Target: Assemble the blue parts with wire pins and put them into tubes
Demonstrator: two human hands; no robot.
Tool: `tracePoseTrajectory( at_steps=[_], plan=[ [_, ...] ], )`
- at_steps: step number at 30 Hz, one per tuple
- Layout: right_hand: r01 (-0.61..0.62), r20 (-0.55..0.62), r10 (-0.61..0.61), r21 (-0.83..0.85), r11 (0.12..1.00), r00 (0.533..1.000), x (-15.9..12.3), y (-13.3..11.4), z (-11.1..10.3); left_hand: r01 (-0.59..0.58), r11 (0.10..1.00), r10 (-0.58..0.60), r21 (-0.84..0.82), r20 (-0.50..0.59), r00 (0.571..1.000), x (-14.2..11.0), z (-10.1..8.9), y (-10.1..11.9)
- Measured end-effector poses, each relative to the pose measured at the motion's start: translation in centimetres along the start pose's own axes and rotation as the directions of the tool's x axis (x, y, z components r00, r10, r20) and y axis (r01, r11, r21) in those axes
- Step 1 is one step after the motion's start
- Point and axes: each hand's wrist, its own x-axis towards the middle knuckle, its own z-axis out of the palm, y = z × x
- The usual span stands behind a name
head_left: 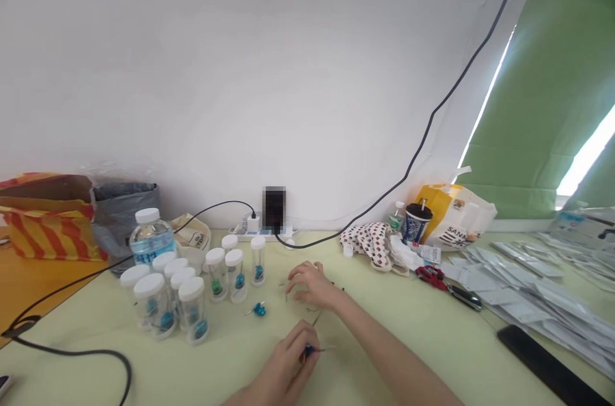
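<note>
My left hand (295, 351) is closed low at the front middle of the table. Between its thumb and fingers sits a small dark blue part (310, 350), with a thin reddish and pale end sticking out to the right. Most of that part is hidden by the fingers. My right hand (311, 284) reaches just beyond it, palm down, fingers curved and apart close to the tabletop. Thin, slender pieces lie under and around it, too small to name. To the left lies a loose shiny blue piece (259, 309) with a thin metal stem.
Several clear jars with white lids (193, 310) hold blue or green pieces at the left. Behind them stands a large water bottle (152, 239). Red-handled scissors (432, 276), flat white packets (519, 297) and a black bar (552, 361) lie right. A black cable (427, 130) hangs across the wall.
</note>
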Motion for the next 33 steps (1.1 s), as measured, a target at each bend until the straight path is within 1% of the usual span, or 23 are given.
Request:
tracePoseTrajectory(
  at_steps=[3, 8, 12, 19, 22, 26, 29, 33],
  plan=[
    [0.077, 0.138, -0.076, -0.005, 0.997, 0.987, 2.0, 0.0, 0.3, -0.043, 0.999, 0.043, 0.019, 0.012, 0.999, -0.1, 0.2, -0.1],
    [0.132, 0.273, -0.119, -0.029, 0.991, 0.955, 4.2, 0.8, 0.7, -0.076, 0.997, 0.075, 0.035, 0.011, 0.997, -0.2, 0.5, -0.7],
    [0.152, 0.322, -0.131, -0.042, 0.987, 0.938, 5.1, 1.3, 1.5, -0.084, 0.995, 0.083, 0.046, 0.026, 0.996, -0.1, 0.9, -1.7],
    [0.115, 0.35, -0.097, -0.03, 0.993, 0.932, 5.4, 1.9, 3.1, -0.122, 0.992, 0.123, 0.043, -0.029, 0.992, -0.2, 1.3, -2.5],
    [0.065, 0.319, -0.057, -0.016, 0.998, 0.946, 5.2, 1.5, 2.9, -0.134, 0.99, 0.136, 0.047, -0.041, 0.99, -0.2, 1.3, -2.5],
    [-0.041, 0.159, 0.038, 0.018, 0.999, 0.987, 3.9, 0.5, 1.4, -0.12, 0.991, 0.121, 0.064, -0.011, 0.993, -0.2, 1.0, -2.0],
    [-0.12, 0.07, 0.116, 0.07, 0.99, 0.991, 1.9, 0.3, -0.2, -0.095, 0.994, 0.095, 0.061, 0.007, 0.995, -0.1, 0.6, -1.3],
    [-0.194, 0.016, 0.194, 0.13, 0.972, 0.981, -2.0, 1.0, -2.5, -0.064, 0.997, 0.063, 0.051, 0.017, 0.998, 0.0, 0.1, -0.6]
  ],
)
